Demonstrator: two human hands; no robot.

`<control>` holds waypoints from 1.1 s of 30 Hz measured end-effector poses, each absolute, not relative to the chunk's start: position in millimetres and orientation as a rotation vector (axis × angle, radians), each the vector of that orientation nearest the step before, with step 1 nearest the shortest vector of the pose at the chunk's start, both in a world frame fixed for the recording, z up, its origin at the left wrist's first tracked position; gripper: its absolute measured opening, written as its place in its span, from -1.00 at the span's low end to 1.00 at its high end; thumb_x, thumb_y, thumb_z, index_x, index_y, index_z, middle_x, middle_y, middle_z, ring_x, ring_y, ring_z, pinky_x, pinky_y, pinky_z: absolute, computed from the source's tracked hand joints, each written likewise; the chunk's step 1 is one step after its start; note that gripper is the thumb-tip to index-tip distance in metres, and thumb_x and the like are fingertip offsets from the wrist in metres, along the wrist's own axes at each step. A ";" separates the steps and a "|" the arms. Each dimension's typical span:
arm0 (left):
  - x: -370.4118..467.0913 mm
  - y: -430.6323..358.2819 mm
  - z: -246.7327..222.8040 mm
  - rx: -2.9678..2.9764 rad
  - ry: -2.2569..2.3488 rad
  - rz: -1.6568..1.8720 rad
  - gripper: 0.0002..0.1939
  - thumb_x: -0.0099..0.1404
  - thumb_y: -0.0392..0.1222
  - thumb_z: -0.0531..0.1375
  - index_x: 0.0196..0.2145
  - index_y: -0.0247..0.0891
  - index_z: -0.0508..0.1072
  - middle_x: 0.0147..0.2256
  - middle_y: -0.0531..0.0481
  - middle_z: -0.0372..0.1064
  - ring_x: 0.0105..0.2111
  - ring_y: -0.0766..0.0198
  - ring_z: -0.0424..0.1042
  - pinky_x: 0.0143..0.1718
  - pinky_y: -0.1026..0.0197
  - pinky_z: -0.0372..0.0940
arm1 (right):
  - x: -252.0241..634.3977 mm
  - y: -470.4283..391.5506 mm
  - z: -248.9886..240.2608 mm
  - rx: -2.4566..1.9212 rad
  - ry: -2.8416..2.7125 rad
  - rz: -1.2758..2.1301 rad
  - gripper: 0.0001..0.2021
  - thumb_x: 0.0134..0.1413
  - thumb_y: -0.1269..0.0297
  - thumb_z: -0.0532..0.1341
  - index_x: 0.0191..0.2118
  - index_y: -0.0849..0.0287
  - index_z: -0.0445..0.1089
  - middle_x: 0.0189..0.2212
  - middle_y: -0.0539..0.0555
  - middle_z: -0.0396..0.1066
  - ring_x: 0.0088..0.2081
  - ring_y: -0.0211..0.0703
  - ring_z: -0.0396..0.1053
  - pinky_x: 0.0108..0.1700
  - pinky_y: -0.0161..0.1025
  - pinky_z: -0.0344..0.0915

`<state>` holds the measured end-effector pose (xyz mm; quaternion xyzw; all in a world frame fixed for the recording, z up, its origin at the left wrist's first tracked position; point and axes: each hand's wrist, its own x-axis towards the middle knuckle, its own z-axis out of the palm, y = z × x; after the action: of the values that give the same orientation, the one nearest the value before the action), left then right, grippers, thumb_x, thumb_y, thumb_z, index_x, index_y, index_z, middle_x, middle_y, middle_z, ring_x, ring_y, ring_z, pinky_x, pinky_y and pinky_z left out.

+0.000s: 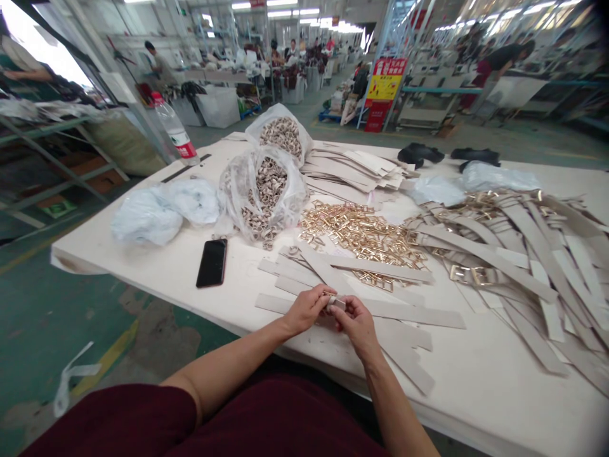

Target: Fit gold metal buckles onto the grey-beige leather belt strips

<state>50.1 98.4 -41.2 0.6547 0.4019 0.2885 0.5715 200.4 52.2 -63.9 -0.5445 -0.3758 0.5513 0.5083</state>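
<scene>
Near the table's front edge, my left hand and my right hand meet, both with fingers pinched on a small beige strap piece. A bit of gold metal shows at my left fingertips. Beige straps lie flat under and around my hands. Just beyond them is a pile of gold buckles. Two clear plastic bags hold many small beige loops, one nearer and one farther. What lies between my fingertips is partly hidden.
On the white table are a black phone, a plastic bottle and crumpled bags at the left. Buckled straps are heaped at the right, and more straps lie at the back. People work at distant tables.
</scene>
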 end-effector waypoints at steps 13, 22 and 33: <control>63.3 120.3 -56.5 1.050 0.854 0.522 -0.52 0.07 0.01 0.26 -0.15 -0.34 0.30 -0.47 -0.01 0.41 -0.53 0.28 0.45 -0.63 0.42 0.19 | 266.8 56.8 -36.8 -1.582 -1.815 0.533 -0.51 -0.19 0.18 0.35 -0.04 0.10 0.36 -0.14 0.17 0.41 -0.11 0.04 0.33 -0.06 -0.03 0.27; 76.7 115.3 -1.0 1.135 0.710 0.511 -0.62 0.05 -0.06 0.27 -0.27 -0.30 0.24 -0.56 0.07 0.34 -0.58 0.31 0.43 -0.65 0.44 0.16 | 288.1 61.1 32.5 -1.602 -2.254 0.452 -0.62 -0.18 0.13 0.32 -0.17 0.15 0.43 -0.33 0.08 0.43 -0.30 -0.09 0.37 -0.27 -0.23 0.25; 56.8 35.9 -39.1 1.623 0.810 0.252 -0.84 0.04 -0.24 0.17 -0.35 -0.30 0.34 -0.61 0.18 0.17 -0.61 0.45 0.16 -0.59 0.41 0.02 | 229.6 -56.3 -41.4 -1.783 -1.677 0.846 -0.82 -0.04 0.22 0.18 -0.46 0.19 0.46 -0.52 0.08 0.44 -0.48 -0.19 0.34 -0.40 -0.29 0.23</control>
<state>56.8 35.9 -39.1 0.7026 0.3509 0.1093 0.6093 229.6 -56.3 -41.4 -0.6625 -0.6230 0.3144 0.2723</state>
